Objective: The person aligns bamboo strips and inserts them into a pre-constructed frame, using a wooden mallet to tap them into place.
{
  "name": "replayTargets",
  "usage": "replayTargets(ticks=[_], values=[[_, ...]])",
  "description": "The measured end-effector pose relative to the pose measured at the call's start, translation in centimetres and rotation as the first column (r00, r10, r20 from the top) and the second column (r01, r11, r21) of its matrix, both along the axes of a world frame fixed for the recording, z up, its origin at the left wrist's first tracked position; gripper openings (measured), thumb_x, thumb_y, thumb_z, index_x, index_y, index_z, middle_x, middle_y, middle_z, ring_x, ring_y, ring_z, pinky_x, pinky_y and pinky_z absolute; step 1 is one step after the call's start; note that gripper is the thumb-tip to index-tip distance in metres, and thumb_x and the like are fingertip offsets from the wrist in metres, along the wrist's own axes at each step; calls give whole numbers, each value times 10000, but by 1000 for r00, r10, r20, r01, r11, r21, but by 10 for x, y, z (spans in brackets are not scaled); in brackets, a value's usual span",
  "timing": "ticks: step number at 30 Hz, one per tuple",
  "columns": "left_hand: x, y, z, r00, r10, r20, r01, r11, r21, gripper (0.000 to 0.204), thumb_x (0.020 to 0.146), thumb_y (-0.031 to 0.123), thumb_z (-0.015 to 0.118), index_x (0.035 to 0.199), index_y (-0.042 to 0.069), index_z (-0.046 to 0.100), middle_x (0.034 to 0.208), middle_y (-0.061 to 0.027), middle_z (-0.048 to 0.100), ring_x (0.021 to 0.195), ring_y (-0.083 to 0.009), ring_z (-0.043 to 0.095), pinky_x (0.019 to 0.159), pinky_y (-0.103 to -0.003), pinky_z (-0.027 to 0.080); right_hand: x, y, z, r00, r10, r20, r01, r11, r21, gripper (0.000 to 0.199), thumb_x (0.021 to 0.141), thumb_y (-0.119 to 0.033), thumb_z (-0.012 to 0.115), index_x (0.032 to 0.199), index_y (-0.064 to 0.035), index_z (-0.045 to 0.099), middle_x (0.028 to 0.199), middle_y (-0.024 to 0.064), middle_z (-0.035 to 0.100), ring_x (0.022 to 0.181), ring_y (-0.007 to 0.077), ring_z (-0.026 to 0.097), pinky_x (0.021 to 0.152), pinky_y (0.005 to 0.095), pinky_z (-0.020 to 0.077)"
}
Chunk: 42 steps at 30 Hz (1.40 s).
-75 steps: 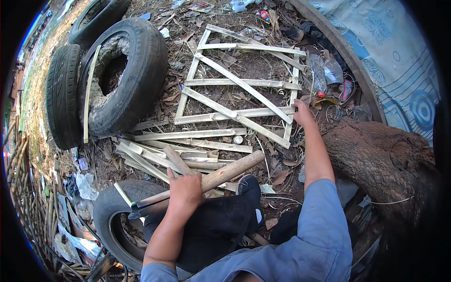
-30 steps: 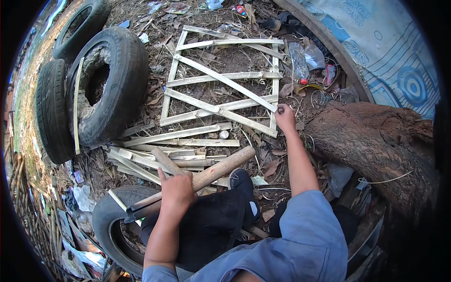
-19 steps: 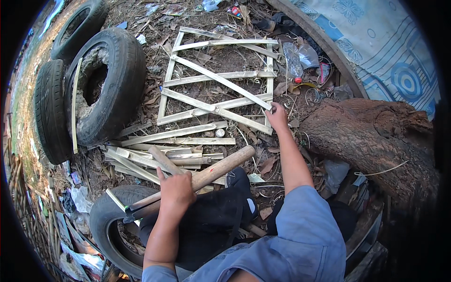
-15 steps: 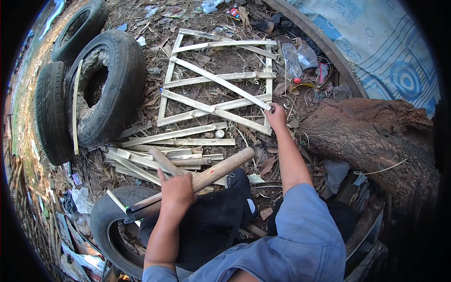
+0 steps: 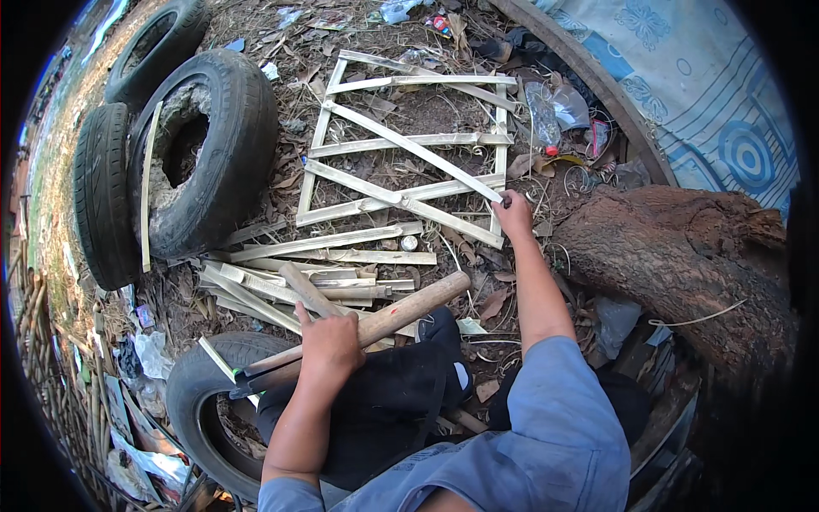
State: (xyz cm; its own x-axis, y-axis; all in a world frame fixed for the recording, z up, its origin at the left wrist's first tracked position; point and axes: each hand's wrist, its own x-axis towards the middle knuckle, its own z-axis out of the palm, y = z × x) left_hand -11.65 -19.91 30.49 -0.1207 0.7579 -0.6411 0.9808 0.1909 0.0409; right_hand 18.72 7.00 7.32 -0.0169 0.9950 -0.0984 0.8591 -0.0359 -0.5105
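A lattice frame of pale bamboo strips (image 5: 311,193) lies flat on the littered ground in front of me. My right hand (image 5: 514,215) pinches the lower right end of its diagonal bamboo strip (image 5: 409,152). My left hand (image 5: 331,343) is closed around a thick round wooden handle (image 5: 418,307), held slantwise above my leg. A thinner wooden piece (image 5: 305,288) crosses it in the same grip. Near the lower left end of the handle shows a dark, blade-like metal part (image 5: 246,382); how it joins is hidden.
Loose bamboo strips (image 5: 328,254) are piled between me and the frame. Old tyres (image 5: 247,154) stand at the left, and another tyre (image 5: 192,392) lies by my left forearm. A thick log (image 5: 665,247) is at right, near a plastic bottle (image 5: 543,119) and a patterned blue sheet (image 5: 708,94).
The whole scene has shifted slightly right and up in the picture. My right hand stays at the diagonal strip's end, and my left keeps its grip on the wooden handle.
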Motion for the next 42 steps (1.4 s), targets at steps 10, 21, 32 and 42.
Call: replayTargets(ticks=[10,21,32,42], values=[[-1,1,-3,1000,4,-1,-4,997,-78,353,674,259,763,985,119,671,851,-117,720,896,-282,709,1140,-648,205,0,-2,-7,999,25,-24,-23,997,72,317,748,-198,794,997,-31,693,866,127,657,779,276,638,731,382,516],[-1,-1,-3,1000,2,16,-1,999,-53,336,671,236,747,975,117,669,815,-112,719,873,-285,712,1135,-660,192,-3,-3,-6,1000,10,-11,-10,998,59,317,753,-197,796,1015,-47,697,879,131,664,801,281,648,742,391,520],[2,-1,-2,1000,-7,27,9,997,-72,354,668,236,750,989,113,663,814,-112,716,875,-287,710,1136,-667,170,-2,-3,0,1000,6,-8,-6,999,41,308,749,-209,789,982,-30,694,880,144,669,816,304,648,749,405,513],[6,3,2,1000,-9,14,10,994,-104,319,689,211,720,988,111,665,837,-124,717,892,-295,707,1147,-653,170,-4,-4,-1,999,-32,-40,32,999,-16,328,767,-226,778,1039,-70,681,926,131,651,879,320,635,769,420,509]])
